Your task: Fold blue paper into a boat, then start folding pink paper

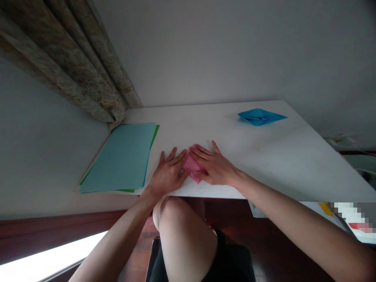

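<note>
A small folded piece of pink paper lies on the white table near its front edge. My left hand rests at its left side, fingers spread and fingertips touching its edge. From the right, my right hand lies over part of the paper, its fingers stretched out flat and the thumb apart near the lower corner. The right fingers hide the paper's right side. Farther back on the right sits a folded blue paper boat, away from both hands.
A stack of light blue and green paper sheets lies on the table's left side. The white table meets a wall at the back. A patterned curtain hangs down to the back left corner. My knee is below the front edge.
</note>
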Demonstrator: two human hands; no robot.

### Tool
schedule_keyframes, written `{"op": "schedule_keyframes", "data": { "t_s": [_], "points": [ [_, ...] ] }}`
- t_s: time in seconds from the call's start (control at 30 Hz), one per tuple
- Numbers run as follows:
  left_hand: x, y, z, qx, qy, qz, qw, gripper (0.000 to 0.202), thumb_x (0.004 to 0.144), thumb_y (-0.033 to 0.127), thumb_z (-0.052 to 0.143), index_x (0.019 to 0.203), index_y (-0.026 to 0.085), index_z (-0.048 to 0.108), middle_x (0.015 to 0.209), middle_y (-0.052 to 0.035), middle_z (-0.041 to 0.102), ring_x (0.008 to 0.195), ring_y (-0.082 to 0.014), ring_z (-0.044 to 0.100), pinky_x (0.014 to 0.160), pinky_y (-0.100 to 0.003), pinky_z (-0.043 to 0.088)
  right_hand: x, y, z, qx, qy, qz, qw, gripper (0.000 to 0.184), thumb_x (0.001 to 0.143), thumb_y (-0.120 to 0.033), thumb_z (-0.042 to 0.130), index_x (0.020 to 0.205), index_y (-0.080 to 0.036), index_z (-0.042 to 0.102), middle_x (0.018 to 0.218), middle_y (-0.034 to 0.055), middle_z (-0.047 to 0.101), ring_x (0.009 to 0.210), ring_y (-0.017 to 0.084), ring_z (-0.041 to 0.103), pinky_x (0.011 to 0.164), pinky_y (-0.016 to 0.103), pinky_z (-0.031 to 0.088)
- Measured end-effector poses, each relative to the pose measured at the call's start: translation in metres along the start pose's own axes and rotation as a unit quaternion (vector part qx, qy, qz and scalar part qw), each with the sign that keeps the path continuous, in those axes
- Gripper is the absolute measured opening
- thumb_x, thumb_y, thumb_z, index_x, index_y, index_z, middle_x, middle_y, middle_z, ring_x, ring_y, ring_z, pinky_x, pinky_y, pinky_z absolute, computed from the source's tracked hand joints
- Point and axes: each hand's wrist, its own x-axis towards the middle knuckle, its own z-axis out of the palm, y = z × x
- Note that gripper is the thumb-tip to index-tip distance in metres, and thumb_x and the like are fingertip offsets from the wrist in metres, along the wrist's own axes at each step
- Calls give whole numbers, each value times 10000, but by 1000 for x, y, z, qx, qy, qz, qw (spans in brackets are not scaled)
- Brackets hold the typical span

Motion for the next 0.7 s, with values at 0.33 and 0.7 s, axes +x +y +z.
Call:
{"op": "schedule_keyframes", "data": {
  "t_s": [0.33, 0.7],
  "points": [
    [39, -2, 20, -46, 60, -130, 989, 455, 942, 466, 530, 1312, 201, 557, 1500, -140, 485, 1437, -378, 358, 1142, -686, 257, 16, -2, 8, -33, 66, 239, 968, 731, 959, -478, 376, 1522, -19, 292, 1582, 275, 252, 1478, 408, 227, 1120, 751, 76],
    [139, -33, 31, -108, 31, -82, 990, 295, 853, 315, 680, 1133, 220, 672, 1483, -116, 511, 1432, -338, 383, 1159, -662, 226, 25, 87, -25, 7, 106, 315, 943, 479, 849, -354, 562, 1309, -228, 604, 1414, 147, 566, 1303, 420, 471, 1036, 758, 258]
  ]
}}
